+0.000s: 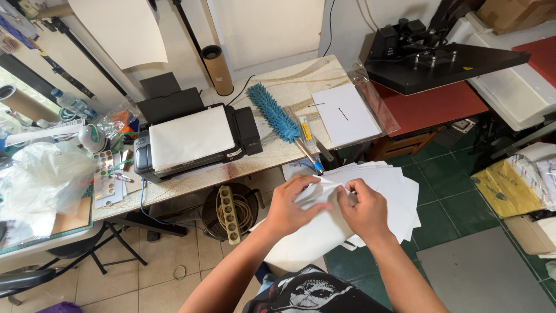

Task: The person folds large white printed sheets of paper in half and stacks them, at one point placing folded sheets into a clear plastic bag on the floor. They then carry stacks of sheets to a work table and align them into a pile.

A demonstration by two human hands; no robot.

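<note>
Both my hands hold a fanned stack of white paper sheets (389,186) in front of my chest, above the floor. My left hand (291,203) pinches the stack's left corner with fingers curled over the top sheet. My right hand (364,210) grips the middle of the stack from above, thumb side toward the left hand. The sheets spread out to the right and hang down below my hands. A black printer (194,139) with a white sheet on top stands on the table ahead of my left hand.
A blue duster (278,116) and a plastic sleeve with white paper (344,114) lie on the table. A black heat press (440,61) stands at the right over a red stand. A power strip (227,213) rests on a coil below the table. Boxes sit at far right.
</note>
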